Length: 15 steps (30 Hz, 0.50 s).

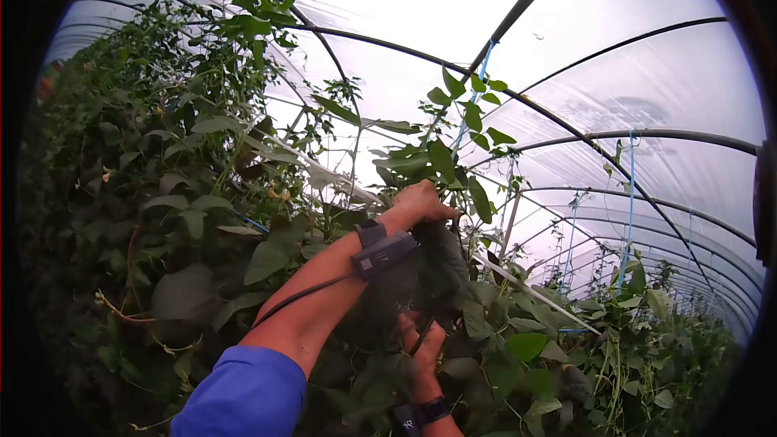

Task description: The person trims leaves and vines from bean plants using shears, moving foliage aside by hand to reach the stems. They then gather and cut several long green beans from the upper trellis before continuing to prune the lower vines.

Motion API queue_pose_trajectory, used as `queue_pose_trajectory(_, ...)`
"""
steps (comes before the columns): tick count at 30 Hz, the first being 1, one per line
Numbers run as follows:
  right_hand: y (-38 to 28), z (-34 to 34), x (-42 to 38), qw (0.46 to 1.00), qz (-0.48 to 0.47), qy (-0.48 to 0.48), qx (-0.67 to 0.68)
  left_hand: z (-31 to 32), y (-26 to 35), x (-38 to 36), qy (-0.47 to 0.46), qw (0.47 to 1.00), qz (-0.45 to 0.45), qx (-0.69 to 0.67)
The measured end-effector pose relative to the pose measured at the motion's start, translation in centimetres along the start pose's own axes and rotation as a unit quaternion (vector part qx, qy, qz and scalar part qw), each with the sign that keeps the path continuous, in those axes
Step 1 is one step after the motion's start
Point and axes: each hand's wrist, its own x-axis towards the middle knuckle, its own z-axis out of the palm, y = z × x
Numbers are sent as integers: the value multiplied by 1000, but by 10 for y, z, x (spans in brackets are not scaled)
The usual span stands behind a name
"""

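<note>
My left hand (421, 204) is raised among the leaves of a climbing bean-like vine (441, 158), below a blue string (477, 81). Its fingers are closed at the foliage, and what they hold is hidden. Lower down, my right hand (422, 344) is curled among shaded leaves, with a thin dark strip, perhaps a stem or pod, crossing its fingers. Large dark leaves (443, 263) hang between the two hands. A dark device (384, 256) with a cable is strapped to my left wrist; another (407, 419) sits on my right wrist.
Dense vines (194, 218) rise on the left, and more foliage (631, 348) grows at the lower right. A pale slanting pole (534, 295) runs through the plants. Dark hoops (566, 133) carry the plastic cover overhead, with another blue string (630, 210) hanging down.
</note>
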Motion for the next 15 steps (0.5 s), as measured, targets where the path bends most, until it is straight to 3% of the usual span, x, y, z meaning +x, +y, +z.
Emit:
queue_pose_trajectory(1, 0, 0, -1, 995, 60, 35, 65, 0, 1, 3, -22, 1000, -10, -4)
queue_pose_trajectory(2, -2, -3, -1, 995, 60, 38, 64, -3, 6, 1, -48, 997, -55, -9)
queue_pose_trajectory(7, -4, -10, -2, 999, 37, -5, 25, 14, -18, 16, -60, 994, -46, -79)
queue_pose_trajectory(9, 5, -9, -3, 998, 40, -3, 41, 18, -16, 9, 54, 995, -67, -58)
queue_pose_trajectory(12, 0, -13, -3, 997, 60, -9, 52, 20, -28, 19, 42, 997, -40, -58)
queue_pose_trajectory(15, -10, -18, -1, 1000, -11, 0, -14, 7, -38, 23, 3, 996, 8, -85)
